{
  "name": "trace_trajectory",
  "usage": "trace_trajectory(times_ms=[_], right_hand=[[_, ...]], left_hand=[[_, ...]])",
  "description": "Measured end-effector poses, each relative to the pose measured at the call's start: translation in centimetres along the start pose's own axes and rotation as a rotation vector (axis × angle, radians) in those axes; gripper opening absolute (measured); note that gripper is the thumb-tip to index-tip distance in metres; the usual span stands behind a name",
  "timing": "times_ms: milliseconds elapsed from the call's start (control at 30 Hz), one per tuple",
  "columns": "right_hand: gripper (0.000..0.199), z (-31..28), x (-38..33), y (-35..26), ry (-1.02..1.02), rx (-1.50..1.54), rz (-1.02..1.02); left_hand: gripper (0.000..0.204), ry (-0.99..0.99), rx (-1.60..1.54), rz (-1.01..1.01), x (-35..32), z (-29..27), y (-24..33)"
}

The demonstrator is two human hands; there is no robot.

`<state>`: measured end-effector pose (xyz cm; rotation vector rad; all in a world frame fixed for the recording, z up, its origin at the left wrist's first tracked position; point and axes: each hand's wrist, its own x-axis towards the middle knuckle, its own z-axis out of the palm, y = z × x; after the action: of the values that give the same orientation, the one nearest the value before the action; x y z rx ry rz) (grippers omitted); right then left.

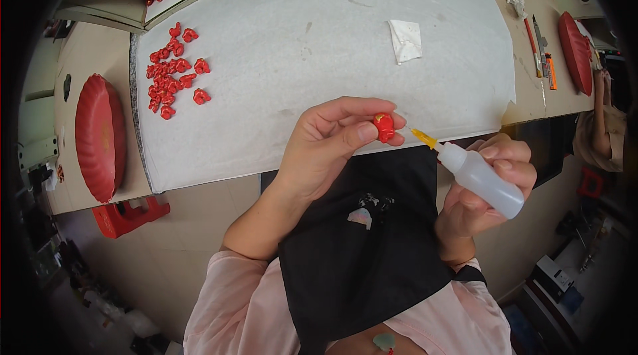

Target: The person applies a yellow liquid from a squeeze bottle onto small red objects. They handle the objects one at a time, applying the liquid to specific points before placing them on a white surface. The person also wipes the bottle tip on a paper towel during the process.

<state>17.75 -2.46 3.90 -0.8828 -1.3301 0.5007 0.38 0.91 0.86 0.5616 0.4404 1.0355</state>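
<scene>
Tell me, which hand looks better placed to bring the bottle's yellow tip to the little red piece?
Probably the right hand: it grips the whitish bottle, whose yellow tip already points toward the red piece. The left hand is occupied, pinching that piece.

The small, glossy red piece (385,128), touched with gold near its top, is pinched in the left grip (332,130). At its 4 o'clock, the translucent white squeeze bottle (490,185) sits tilted in the right grip (510,164), its tapered yellow nozzle (425,138) aimed toward 10 o'clock, the tip near the piece.
</scene>
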Motion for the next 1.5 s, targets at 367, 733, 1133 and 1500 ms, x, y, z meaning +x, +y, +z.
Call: trace_trajectory(times_ms=[367, 733, 1133, 1500], right_hand=[[0.042, 0.26, -0.08, -0.36, -0.178, -0.165, -0.109], [0.042, 0.45, -0.24, -0.46, -0.175, -0.184, -0.094], [0.044, 0.33, -0.31, -0.34, -0.173, -0.178, -0.096], [0.043, 0.35, -0.33, -0.34, -0.173, -0.209, -0.1]], left_hand=[[0.026, -0.015, 0.023, -0.004, 0.03, 0.12, -0.04], [0.027, -0.05, -0.026, 0.007, 0.16, -0.04, -0.18], [0.027, -0.035, 0.014, -0.003, 0.15, -0.29, -0.35], [0.027, -0.029, 0.048, 0.01, 0.16, -0.34, -0.54]])
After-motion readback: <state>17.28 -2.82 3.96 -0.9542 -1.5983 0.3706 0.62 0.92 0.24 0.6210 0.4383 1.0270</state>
